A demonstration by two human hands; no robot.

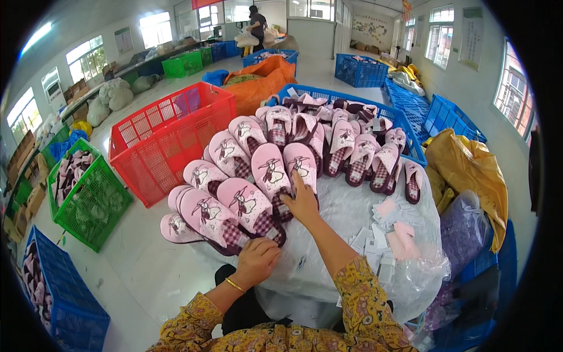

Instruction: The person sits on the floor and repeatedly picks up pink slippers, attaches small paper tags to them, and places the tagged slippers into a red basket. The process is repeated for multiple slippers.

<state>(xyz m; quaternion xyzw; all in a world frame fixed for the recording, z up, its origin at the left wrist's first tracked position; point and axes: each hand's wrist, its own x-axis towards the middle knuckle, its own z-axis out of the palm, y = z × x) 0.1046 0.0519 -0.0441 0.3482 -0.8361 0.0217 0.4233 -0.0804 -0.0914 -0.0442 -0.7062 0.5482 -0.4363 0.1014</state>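
– can you read the white and pink paper cards [404,239]?
– too small; the left hand [257,262] curls, fingers together, by the heel of a pink-and-maroon fabric slipper [242,202], grip unclear
– the right hand [302,205]?
– stretched far, forefinger on another slipper [299,157] left of the cards, thumb apart, grip unclear; that toe points far, long axis near-far

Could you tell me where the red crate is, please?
In the head view, the red crate stands on the left, between a green crate and pink slippers.

Bright daylight, windows [155,29] overexposed; edges bowed, corners black.
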